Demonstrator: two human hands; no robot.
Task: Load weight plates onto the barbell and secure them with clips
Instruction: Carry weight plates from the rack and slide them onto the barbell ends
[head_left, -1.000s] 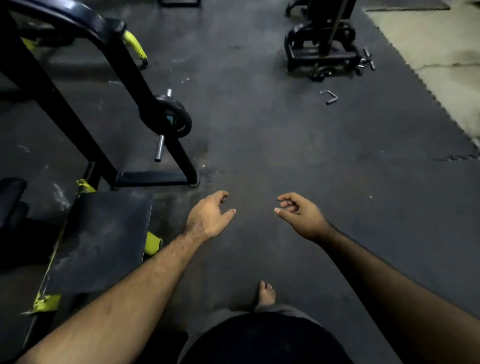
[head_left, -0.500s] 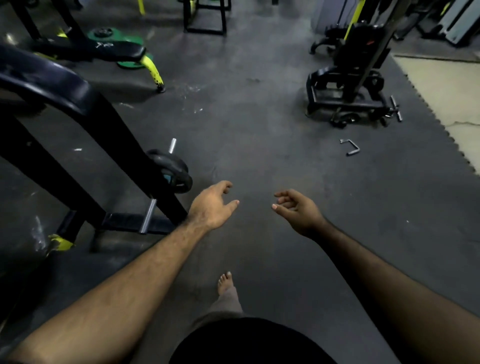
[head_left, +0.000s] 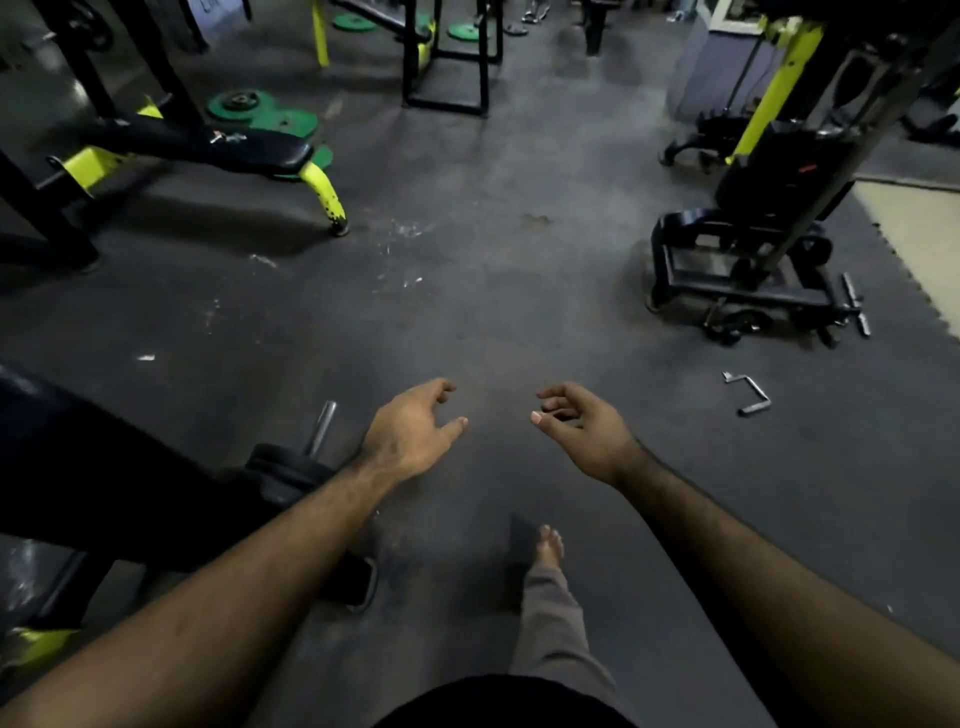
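Above dark floor (head_left: 467, 291), two empty hands (head_left: 410, 431)

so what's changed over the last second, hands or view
The view has tilted up and moved forward: the black plate on its peg slid down toward the lower left, and the green plates and yellow-legged bench came into sight. Nothing was picked up or let go. The left hand and right hand stay empty, open, held out in front.

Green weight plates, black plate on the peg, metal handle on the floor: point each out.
green weight plates (head_left: 262, 115), head view, top face of the floor stack
black plate (head_left: 283, 470), head view, rim
metal handle (head_left: 750, 394), head view, bent bar
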